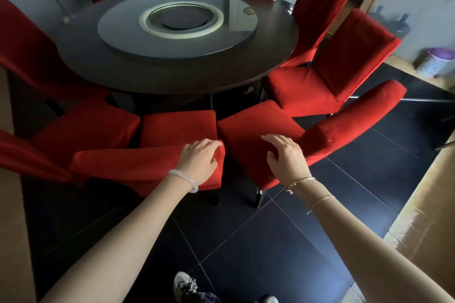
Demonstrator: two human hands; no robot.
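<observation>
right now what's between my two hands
Head view: between left hand and right hand lies only the turned chair's red seat and a narrow dark gap beside the chair back the left hand grips.

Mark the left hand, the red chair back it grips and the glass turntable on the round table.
left hand [199,158], head view, back of the hand.
red chair back [128,167], head view, middle of its cover.
glass turntable [118,29], head view, bare glass on its left side.
</observation>
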